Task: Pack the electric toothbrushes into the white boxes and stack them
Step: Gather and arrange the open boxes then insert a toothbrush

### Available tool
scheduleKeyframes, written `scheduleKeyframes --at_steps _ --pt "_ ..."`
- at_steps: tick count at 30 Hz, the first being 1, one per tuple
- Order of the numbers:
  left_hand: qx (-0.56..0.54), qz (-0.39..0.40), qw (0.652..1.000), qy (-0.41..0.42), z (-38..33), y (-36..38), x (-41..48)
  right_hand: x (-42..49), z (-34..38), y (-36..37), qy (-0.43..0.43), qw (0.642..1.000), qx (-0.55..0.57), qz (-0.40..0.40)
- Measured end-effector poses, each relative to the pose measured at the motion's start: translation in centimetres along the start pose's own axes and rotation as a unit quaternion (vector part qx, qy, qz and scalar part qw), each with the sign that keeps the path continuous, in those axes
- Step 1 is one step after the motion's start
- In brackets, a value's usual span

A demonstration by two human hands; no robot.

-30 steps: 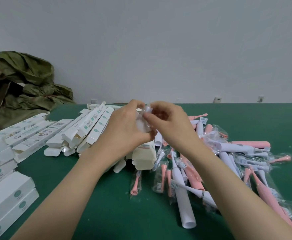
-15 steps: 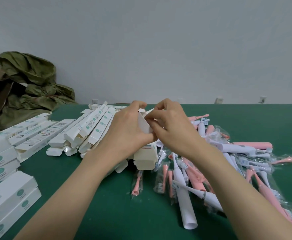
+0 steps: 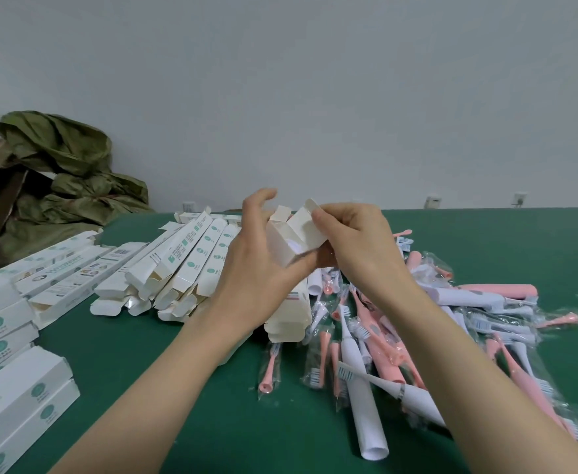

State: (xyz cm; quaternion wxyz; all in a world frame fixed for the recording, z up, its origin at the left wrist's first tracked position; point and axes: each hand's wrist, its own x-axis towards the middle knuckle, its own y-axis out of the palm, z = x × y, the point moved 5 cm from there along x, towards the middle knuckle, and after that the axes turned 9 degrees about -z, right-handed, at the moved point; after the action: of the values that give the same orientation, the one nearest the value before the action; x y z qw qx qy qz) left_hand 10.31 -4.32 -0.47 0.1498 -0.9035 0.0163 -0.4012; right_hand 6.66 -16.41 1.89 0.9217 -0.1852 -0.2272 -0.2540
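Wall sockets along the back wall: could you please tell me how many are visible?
3 wall sockets: one behind the loose boxes on the left, one beyond the right hand, one further right. The left hand may hide another.

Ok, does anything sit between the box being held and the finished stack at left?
Only the pile of open boxes lies on the table between the held box and the stack; lifted over it, nothing visible blocks.

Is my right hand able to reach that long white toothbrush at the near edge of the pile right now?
Probably, but not freely: the right hand is pinching a flap of the box. The white toothbrush lies with its near end uncovered.
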Motion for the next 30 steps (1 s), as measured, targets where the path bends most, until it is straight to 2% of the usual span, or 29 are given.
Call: scheduleKeyframes --at_steps 4,7,8,10,12,15,17,21,25,30 --pt "-0.011 -0.082 0.997 0.008 -0.2 -0.4 -0.3 -1.0 0.3 0.9 0.010 0.998 0.058 -0.013" --pt "-0.006 -0.102 0.995 0.002 -0.4 -0.7 -0.1 -1.9 0.2 2.6 0.006 0.997 0.080 -0.008" --pt "-0.001 -0.079 0.997 -0.004 -0.4 -0.6 0.0 -2.0 0.2 2.9 0.000 0.997 0.082 -0.009" --pt "0.030 0.032 0.999 -0.018 0.0 0.1 0.0 -2.0 -0.2 2.7 -0.004 0.997 0.080 -0.023" --pt "0.104 0.118 0.987 -0.017 0.8 0.1 0.1 -1.7 -0.6 2.1 0.025 0.993 0.107 -0.031" --pt "0.149 0.131 0.978 -0.070 2.0 -1.2 1.0 -1.6 -1.1 1.8 0.056 0.990 0.120 -0.040" --pt "0.140 0.097 0.982 -0.080 2.2 -1.5 1.2 -1.9 -1.3 2.1 0.037 0.994 0.086 -0.051" --pt "0.103 -0.008 0.994 -0.037 1.5 -0.7 0.5 -1.7 -1.6 1.5 0.003 0.994 0.019 -0.104" --pt "0.073 -0.049 0.996 -0.018 1.5 -0.2 0.1 -1.8 -1.3 1.3 -0.016 0.993 -0.011 -0.119" --pt "0.075 -0.066 0.995 0.009 1.1 -0.5 0.1 -2.4 -0.6 1.7 -0.110 0.986 -0.061 -0.114"
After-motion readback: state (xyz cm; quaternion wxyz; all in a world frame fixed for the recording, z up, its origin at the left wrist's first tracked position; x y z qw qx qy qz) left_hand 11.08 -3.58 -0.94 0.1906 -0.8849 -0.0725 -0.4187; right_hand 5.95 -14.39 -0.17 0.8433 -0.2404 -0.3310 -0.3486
